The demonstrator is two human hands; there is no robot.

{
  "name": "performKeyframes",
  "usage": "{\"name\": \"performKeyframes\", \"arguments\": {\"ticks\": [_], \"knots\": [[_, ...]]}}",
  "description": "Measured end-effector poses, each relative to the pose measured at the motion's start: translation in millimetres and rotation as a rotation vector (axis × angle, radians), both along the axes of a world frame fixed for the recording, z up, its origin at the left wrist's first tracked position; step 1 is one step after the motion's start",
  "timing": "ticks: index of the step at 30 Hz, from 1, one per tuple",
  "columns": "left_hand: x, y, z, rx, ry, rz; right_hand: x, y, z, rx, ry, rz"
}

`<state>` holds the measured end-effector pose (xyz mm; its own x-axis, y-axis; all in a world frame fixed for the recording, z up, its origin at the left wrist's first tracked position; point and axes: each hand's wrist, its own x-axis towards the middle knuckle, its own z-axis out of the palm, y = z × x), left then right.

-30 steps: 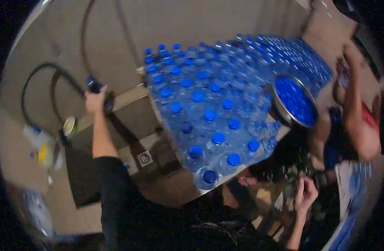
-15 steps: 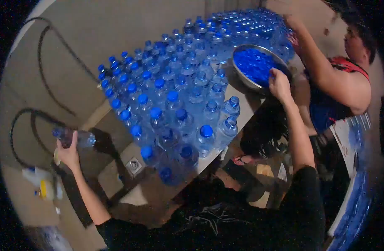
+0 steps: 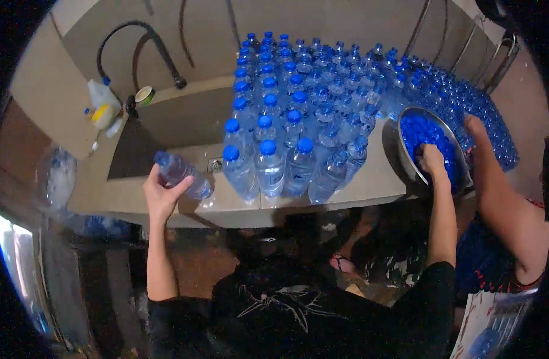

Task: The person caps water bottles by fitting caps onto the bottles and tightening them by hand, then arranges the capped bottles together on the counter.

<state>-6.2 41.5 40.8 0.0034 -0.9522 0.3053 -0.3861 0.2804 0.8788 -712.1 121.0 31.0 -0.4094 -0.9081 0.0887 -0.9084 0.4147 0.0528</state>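
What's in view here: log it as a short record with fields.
left hand: left hand holds a tilted plastic bottle
right hand: right hand, fingers among blue bottle caps
cap container: metal bowl
bottle group: standing bottles, many capped blue
surface: counter
left of group: sink
nearby: co-worker, arm extended beside the bowl

Clear glossy plastic bottles (image 3: 268,167), matt blue caps (image 3: 268,147), a shiny metal bowl (image 3: 408,157) (smooth-rimmed), dull-surfaced counter (image 3: 370,182).

The left hand (image 3: 162,196) holds a tilted bottle (image 3: 183,175) beside rows of bottles (image 3: 268,164) on the worktop (image 3: 370,173), while the right hand (image 3: 432,160) reaches into a bowl (image 3: 406,157) of blue caps (image 3: 423,133)
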Motion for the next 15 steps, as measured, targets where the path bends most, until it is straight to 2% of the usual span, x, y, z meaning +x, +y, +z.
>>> {"name": "performKeyframes", "arguments": {"ticks": [1, 2, 5, 9, 11, 14, 15], "knots": [[-7.1, 8.8, 12.8, 0.023, -0.147, 0.058, -6.4, -0.7, -4.2, -0.009, 0.018, -0.018], [-6.8, 9.8, 9.4, 0.007, -0.151, 0.041, -14.4, -2.1, -5.2, -0.023, 0.039, -0.038], [-4.9, 6.8, -1.6, -0.044, -0.089, -0.011, -22.0, 8.2, 0.1, -0.29, -0.081, -0.04], [6.0, -3.0, -3.9, -0.021, -0.187, -0.032, -17.7, 18.1, 9.9, -0.593, -0.577, -0.021], [14.6, -10.5, -6.2, 0.067, -0.286, -0.041, 24.3, 21.8, 43.8, -0.678, -0.854, 0.039], [14.7, -8.6, -5.5, 0.026, -0.16, -0.131, 132.1, 23.1, 101.6, -0.746, -0.639, 0.374], [15.9, -15.0, -17.7, -0.101, -0.069, -0.162, 168.0, 21.0, 117.1, -0.717, -0.609, 0.479]]}}
